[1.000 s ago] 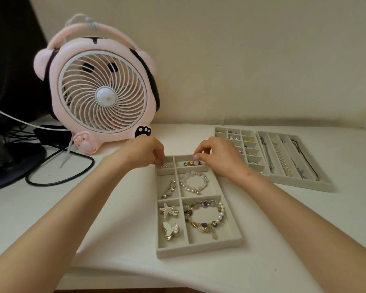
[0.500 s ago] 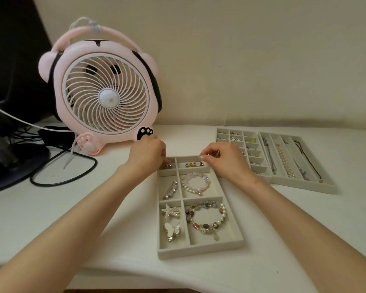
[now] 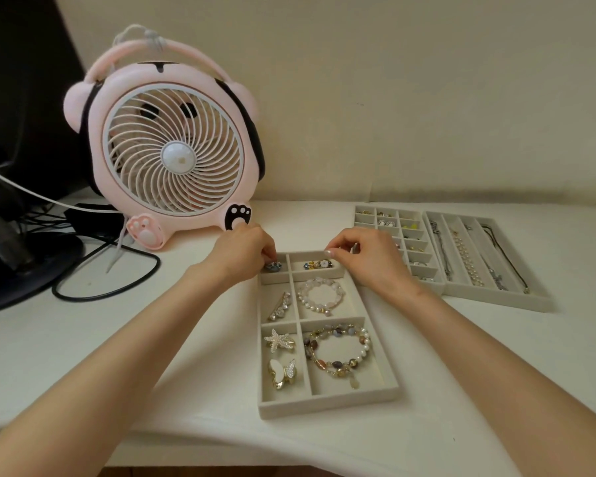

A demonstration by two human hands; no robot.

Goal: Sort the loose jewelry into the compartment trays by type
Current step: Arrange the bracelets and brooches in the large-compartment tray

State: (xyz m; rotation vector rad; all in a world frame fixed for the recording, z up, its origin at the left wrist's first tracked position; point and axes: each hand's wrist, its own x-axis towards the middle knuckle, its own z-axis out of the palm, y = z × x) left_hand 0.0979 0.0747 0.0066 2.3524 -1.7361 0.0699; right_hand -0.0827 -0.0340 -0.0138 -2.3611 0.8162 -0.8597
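Two hands at 12 o'clock end of near tray (image 3: 327, 404) on counter (image 3: 83, 339). Left hand (image 3: 245, 251): curled, fingertips down on small blue piece (image 3: 273, 266) in 11 o'clock compartment; pinch or mere touch, cannot tell. Right hand (image 3: 369, 258): curled at far rim, 1 o'clock; contents, cannot tell. Colourful clip (image 3: 319, 264) just below, long axis 9-to-3. Left likely nearer for blue piece.

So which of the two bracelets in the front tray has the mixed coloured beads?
The near bracelet, in the front tray's nearest right compartment: brown, purple and pearl beads. The far bracelet, one compartment back, is all whitish.
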